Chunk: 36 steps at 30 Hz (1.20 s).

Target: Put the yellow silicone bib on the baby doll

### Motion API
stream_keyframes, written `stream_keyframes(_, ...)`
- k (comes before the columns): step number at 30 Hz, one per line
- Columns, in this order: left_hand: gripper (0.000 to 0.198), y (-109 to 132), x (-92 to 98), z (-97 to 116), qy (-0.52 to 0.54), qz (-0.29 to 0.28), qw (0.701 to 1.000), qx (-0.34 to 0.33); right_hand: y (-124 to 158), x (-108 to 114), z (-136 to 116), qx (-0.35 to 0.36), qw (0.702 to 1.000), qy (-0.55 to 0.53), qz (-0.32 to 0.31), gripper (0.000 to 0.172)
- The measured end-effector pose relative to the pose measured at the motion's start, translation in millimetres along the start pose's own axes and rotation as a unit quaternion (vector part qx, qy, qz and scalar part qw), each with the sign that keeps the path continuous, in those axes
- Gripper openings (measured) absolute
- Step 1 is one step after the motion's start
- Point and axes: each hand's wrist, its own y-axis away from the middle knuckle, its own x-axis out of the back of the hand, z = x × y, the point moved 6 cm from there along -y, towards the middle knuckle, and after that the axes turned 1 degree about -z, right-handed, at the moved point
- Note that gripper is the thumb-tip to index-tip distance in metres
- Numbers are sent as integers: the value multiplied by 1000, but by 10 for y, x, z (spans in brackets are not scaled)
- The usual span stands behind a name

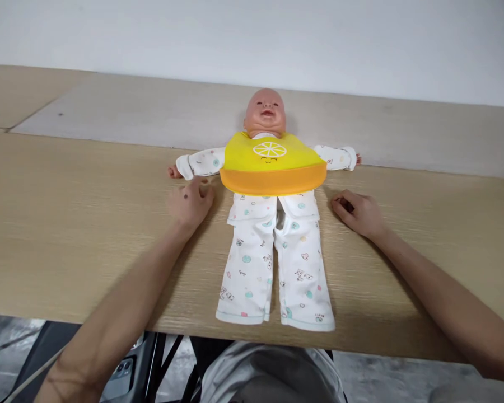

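A baby doll (267, 109) lies on its back on the table, arms spread out to the sides. It wears a white printed top and white printed trousers (252, 268). Over its chest lies a yellow bib (241, 151) with a citrus slice print and an orange catch pocket (273, 179). My left hand (191, 201), slightly blurred, is beside the doll just below its sleeve, fingers loosely curled with nothing visible in them. On the other side, my right hand (358, 212) rests on the table with its fingers curled in, apart from the doll.
The wooden table (67, 224) has a greyish strip (130, 106) along its back, against a white wall (252, 39). Below the front edge, at lower left, a phone (121, 375) lies on a dark surface. A pale cable (37, 372) runs near it.
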Motion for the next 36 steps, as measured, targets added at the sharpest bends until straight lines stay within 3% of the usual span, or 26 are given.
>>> stream_keyframes(3,54,-118,45,-31,-96,23,995,6,-8,-16,39,-13,1000,9,6,22)
stream_keyframes(6,45,-234,45,6,-139,2,990,-4,-14,-39,106,-35,999,12,8,24)
stream_keyframes(16,31,-565,17,-118,-103,18,994,17,-21,-71,234,-96,995,-15,18,26)
stream_keyframes(19,35,-529,-48,-139,-89,24,996,15,6,-40,383,-142,988,-45,45,35)
stream_keyframes(22,37,-411,-79,-128,-72,44,996,6,-14,94,571,-155,981,-24,110,49)
stream_keyframes(26,41,-335,-131,-33,-76,1,997,7,-257,292,585,-71,976,58,196,67)
stream_keyframes(30,44,-403,-136,227,-103,-59,993,-23,-741,181,517,-64,986,89,123,86)
stream_keyframes(33,45,-482,-125,344,-101,-83,991,-26,-1036,31,606,-113,987,91,72,77)
stream_keyframes(36,45,-519,-118,335,-88,-83,993,-5,-1105,-28,764,-153,978,93,105,62)
